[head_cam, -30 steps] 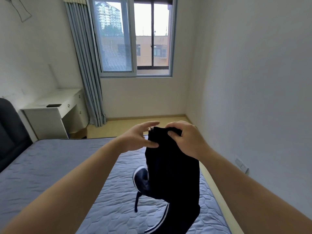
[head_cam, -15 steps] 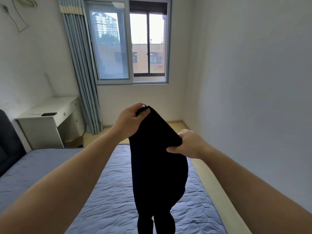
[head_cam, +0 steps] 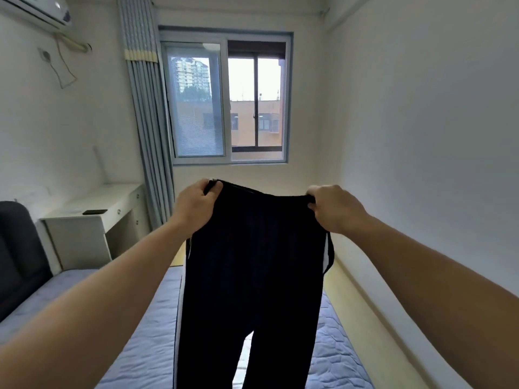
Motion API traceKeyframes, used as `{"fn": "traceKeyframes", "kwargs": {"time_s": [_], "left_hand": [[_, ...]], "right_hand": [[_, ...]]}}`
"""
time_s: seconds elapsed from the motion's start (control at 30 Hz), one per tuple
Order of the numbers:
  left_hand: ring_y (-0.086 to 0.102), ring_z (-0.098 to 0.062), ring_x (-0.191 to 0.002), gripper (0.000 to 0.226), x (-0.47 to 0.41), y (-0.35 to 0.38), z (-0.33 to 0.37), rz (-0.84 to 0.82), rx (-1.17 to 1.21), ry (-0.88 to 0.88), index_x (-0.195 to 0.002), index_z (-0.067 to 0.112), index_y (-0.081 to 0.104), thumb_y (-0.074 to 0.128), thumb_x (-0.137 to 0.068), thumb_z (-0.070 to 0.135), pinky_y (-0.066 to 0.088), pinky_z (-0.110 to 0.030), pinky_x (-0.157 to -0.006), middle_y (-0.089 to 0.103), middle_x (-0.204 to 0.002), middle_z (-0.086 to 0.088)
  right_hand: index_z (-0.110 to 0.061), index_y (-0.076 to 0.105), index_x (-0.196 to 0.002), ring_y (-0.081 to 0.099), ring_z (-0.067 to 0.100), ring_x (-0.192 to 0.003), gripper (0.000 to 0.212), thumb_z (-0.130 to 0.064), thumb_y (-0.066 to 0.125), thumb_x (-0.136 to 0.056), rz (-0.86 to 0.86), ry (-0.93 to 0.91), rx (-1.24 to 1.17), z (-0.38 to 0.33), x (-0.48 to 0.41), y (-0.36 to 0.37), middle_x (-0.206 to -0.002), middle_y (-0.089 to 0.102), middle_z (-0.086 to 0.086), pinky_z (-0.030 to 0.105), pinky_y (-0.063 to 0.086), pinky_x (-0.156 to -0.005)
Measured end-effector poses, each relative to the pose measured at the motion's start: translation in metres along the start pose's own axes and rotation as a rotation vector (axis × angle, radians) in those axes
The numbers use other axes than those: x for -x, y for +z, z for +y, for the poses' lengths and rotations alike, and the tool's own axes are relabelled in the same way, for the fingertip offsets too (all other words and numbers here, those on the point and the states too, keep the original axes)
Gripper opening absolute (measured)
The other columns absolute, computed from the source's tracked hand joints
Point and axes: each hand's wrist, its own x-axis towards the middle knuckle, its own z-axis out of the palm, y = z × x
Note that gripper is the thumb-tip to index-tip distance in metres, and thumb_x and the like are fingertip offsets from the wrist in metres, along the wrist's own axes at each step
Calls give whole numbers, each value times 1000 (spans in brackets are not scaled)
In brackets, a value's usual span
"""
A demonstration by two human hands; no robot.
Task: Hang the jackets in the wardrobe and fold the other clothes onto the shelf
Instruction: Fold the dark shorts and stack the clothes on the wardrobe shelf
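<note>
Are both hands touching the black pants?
Touching. The head view shows the left hand and right hand each gripping the black pants at the waistband.

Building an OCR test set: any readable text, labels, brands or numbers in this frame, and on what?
None readable.
Air conditioner: a small dark mark on its front, too blurred to read.
Trousers, held up at the waistband by the left hand and right hand: white side stripes only, no label visible.
Desk: a dark flat object lies on it, no text visible.

A home bedroom: a quilted bed (head_cam: 146, 341), a white desk (head_cam: 92, 220), a curtained window (head_cam: 229, 108) and a wall air conditioner (head_cam: 39, 8).
</note>
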Motion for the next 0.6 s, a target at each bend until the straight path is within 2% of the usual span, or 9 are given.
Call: {"fn": "traceKeyframes", "kwargs": {"time_s": [0.07, 0.13, 0.23, 0.33, 0.4, 0.47, 0.57, 0.6], "left_hand": [[60, -19, -77, 27, 3, -1, -8, 20, 0, -14, -80, 26, 61, 53, -102, 40, 41, -30, -62, 62, -74, 7], [61, -20, -78, 26, 4, -2, -11, 25, -15, -17, -81, 25, 63, 54, -101, 38, 44, -31, -65, 65, -77, 4], [66, -23, -87, 25, 1, -4, -15, -21, -40, -29, -99, 11, 71, 59, -99, 34, 51, -35, -77, 71, -90, -4], [63, -15, -83, 20, -6, -8, -13, -27, -43, -30, -107, 15, 65, 62, -98, 32, 45, -25, -67, 67, -92, 1], [59, -8, -83, 20, -11, -10, -10, -29, -10, -38, -110, 18, 56, 65, -96, 30, 41, -19, -64, 63, -94, 5], [58, -11, -85, 26, -17, -9, -4, -40, 24, -40, -111, 17, 49, 67, -95, 26, 42, -21, -65, 61, -98, 0], [58, -18, -85, 24, -25, -8, 7, -89, -3, 13, -110, 18, 42, 62, -98, 23, 45, -28, -65, 59, -104, -6], [58, -16, -84, 19, -26, -8, 10, -112, -20, 42, -108, 20, 42, 59, -100, 22, 45, -29, -65, 59, -107, -5]], "right_hand": [[-17, 59, -114, 60, 26, -86, 17, -17, 55, -98, -39, 14, -134, -2, -3, -1, -106, 65, 9, 37, 51, -75], [-22, 47, -121, 62, 26, -84, 27, -17, 57, -97, -213, -21, -194, -7, -2, -5, -105, 61, 10, 39, 55, -71], [-32, 36, -114, 64, 31, -69, 36, -9, 55, -93, -421, -111, -163, -21, 4, -15, -99, 56, 14, 48, 61, -60], [-43, 44, -108, 61, 39, -67, 51, 4, 42, -86, -532, -187, -184, -39, 7, -29, -106, 59, 17, 48, 59, -57], [-51, 55, -111, 63, 37, -68, 69, 8, 33, -83, -636, -230, -153, -55, 8, -36, -107, 61, 12, 41, 61, -55], [-53, 66, -112, 62, 26, -63, 76, 7, 31, -80, -708, -278, -118, -70, 8, -40, -93, 63, 1, 33, 59, -51], [-48, 74, -104, 54, 10, -52, 62, -3, 39, -79, -678, -313, -122, -87, 2, -45, -66, 60, -13, 17, 47, -46], [-44, 75, -102, 54, 8, -53, 58, -5, 40, -79, -648, -321, -121, -92, 1, -45, -63, 60, -16, 14, 44, -45]]}}
